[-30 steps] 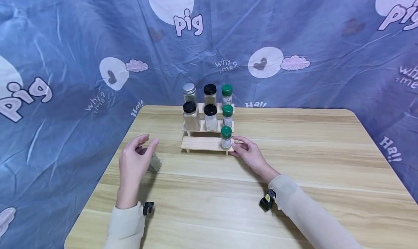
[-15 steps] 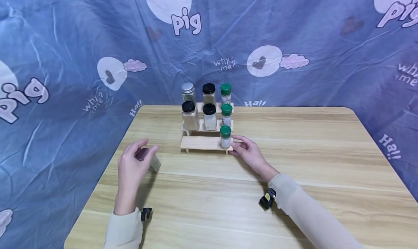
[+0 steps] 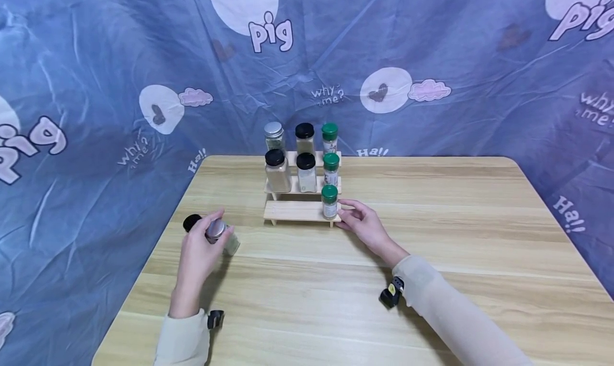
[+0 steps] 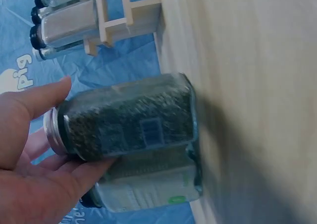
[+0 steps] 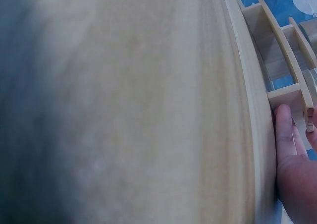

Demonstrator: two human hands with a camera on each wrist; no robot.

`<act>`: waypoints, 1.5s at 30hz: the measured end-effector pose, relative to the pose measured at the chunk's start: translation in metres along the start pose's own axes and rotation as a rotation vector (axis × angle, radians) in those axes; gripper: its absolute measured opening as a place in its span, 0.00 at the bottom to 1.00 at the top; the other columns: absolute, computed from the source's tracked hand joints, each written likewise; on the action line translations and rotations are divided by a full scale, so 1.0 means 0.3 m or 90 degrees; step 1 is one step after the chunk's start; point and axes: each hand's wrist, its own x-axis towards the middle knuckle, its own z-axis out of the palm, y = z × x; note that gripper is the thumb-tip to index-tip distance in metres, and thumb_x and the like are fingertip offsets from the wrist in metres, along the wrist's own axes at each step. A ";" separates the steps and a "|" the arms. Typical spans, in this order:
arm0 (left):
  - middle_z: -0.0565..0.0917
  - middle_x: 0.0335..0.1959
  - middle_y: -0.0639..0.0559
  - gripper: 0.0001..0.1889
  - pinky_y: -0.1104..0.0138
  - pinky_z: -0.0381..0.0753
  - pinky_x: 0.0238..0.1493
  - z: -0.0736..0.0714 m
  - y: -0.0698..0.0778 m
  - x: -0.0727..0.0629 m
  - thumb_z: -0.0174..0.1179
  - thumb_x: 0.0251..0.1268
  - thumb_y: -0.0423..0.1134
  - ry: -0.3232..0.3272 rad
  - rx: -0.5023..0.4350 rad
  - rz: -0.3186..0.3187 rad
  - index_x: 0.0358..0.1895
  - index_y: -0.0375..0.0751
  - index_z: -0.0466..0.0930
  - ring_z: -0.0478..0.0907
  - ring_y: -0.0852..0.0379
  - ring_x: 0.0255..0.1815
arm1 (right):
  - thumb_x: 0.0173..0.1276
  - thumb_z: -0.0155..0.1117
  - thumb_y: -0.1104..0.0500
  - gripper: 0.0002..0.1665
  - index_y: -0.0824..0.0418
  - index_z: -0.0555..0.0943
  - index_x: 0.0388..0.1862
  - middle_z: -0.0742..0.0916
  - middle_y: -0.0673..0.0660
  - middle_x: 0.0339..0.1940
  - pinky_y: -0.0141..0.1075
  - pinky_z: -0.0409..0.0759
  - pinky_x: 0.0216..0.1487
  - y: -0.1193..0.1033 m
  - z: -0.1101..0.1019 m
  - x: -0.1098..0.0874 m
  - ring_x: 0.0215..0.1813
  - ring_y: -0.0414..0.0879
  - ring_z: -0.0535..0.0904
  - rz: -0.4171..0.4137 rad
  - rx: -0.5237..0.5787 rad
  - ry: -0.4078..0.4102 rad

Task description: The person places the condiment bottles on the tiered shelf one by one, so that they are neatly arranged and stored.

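In the head view, my left hand [image 3: 200, 254] is at the table's left side, around the silver lid of a clear spice jar [image 3: 232, 244]. The left wrist view shows dark green flakes inside this jar [image 4: 131, 117], with my thumb and fingers on either side of its lid end. Against it stands a black-lidded jar [image 4: 148, 184], mostly hidden by my hand in the head view. My right hand [image 3: 365, 225] grips the right end of the lowest step of a wooden spice rack [image 3: 295, 210], beside a green-capped jar [image 3: 329, 202]. In the right wrist view, fingers [image 5: 284, 130] reach under that step.
Jars with silver, black and green lids fill the rack's upper two steps, among them a large black-lidded jar [image 3: 278, 174]. The wooden table [image 3: 455, 211] extends to the right. A blue printed cloth [image 3: 307, 57] hangs behind it.
My left hand has lowered and closed around the silver-lidded jar, which has shifted slightly right. The black lid beside it has come into view. My right hand stays at the rack.
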 end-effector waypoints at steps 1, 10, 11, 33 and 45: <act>0.84 0.63 0.35 0.27 0.43 0.83 0.65 -0.001 -0.003 -0.002 0.73 0.66 0.37 -0.019 0.002 -0.008 0.67 0.38 0.80 0.82 0.35 0.64 | 0.81 0.59 0.64 0.27 0.67 0.72 0.75 0.84 0.72 0.58 0.39 0.91 0.60 0.000 0.000 0.000 0.49 0.45 0.89 -0.001 0.001 0.000; 0.77 0.71 0.30 0.36 0.38 0.79 0.70 -0.014 -0.005 -0.006 0.70 0.70 0.37 -0.123 0.028 -0.047 0.78 0.41 0.66 0.77 0.30 0.68 | 0.81 0.59 0.66 0.27 0.67 0.71 0.76 0.82 0.75 0.61 0.39 0.90 0.61 -0.008 -0.004 -0.003 0.50 0.46 0.88 -0.003 0.000 -0.003; 0.77 0.71 0.29 0.35 0.39 0.79 0.70 -0.011 -0.003 -0.007 0.70 0.70 0.37 -0.122 0.023 -0.044 0.77 0.41 0.67 0.77 0.30 0.68 | 0.81 0.59 0.65 0.27 0.67 0.71 0.76 0.82 0.75 0.61 0.40 0.90 0.61 -0.009 -0.003 -0.003 0.51 0.46 0.88 -0.003 -0.001 -0.003; 0.83 0.64 0.37 0.30 0.44 0.84 0.66 0.174 0.299 0.050 0.72 0.67 0.38 -0.144 -0.036 0.060 0.71 0.44 0.74 0.82 0.39 0.63 | 0.80 0.60 0.66 0.27 0.67 0.72 0.75 0.83 0.74 0.59 0.39 0.91 0.60 -0.013 0.005 -0.019 0.50 0.45 0.87 0.002 0.004 0.004; 0.85 0.61 0.39 0.28 0.46 0.86 0.61 0.257 0.430 0.078 0.71 0.68 0.37 -0.134 -0.034 0.101 0.70 0.42 0.74 0.84 0.40 0.60 | 0.80 0.60 0.66 0.27 0.66 0.73 0.75 0.83 0.74 0.60 0.41 0.90 0.62 -0.015 0.007 -0.022 0.52 0.47 0.88 0.007 0.011 0.005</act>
